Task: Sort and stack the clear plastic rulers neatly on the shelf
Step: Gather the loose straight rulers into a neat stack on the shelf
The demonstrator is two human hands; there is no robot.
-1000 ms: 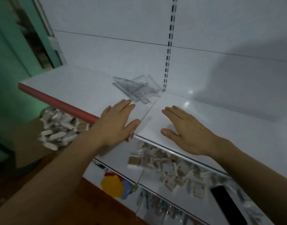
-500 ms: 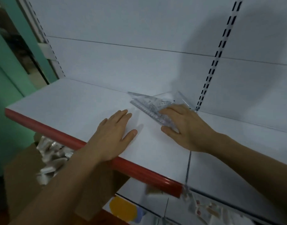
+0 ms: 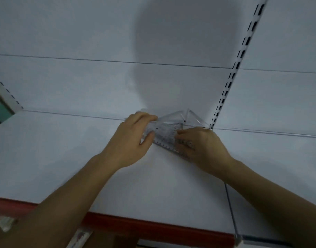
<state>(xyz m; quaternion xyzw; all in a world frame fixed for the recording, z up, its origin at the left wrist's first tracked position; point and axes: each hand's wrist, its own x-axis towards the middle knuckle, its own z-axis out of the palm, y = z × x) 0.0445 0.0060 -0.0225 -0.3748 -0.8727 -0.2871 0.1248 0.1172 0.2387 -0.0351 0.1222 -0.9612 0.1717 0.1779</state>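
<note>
A loose pile of clear plastic rulers (image 3: 167, 132), some of them triangular, lies at the back of the white shelf (image 3: 64, 149), close to the back wall. My left hand (image 3: 134, 135) grips the pile's left end with fingers curled over it and thumb below. My right hand (image 3: 198, 144) holds the right end, fingers curled on the rulers. A clear triangular piece sticks up behind my right hand.
The shelf has a red front edge (image 3: 153, 228). A slotted upright (image 3: 230, 81) runs up the white back wall just right of the rulers. A seam (image 3: 230, 208) separates this shelf from the neighbouring shelf on the right.
My left hand has moved from the bare shelf onto the rulers' left end, and both hands now hold the pile. The view has tilted upward toward the back wall.
</note>
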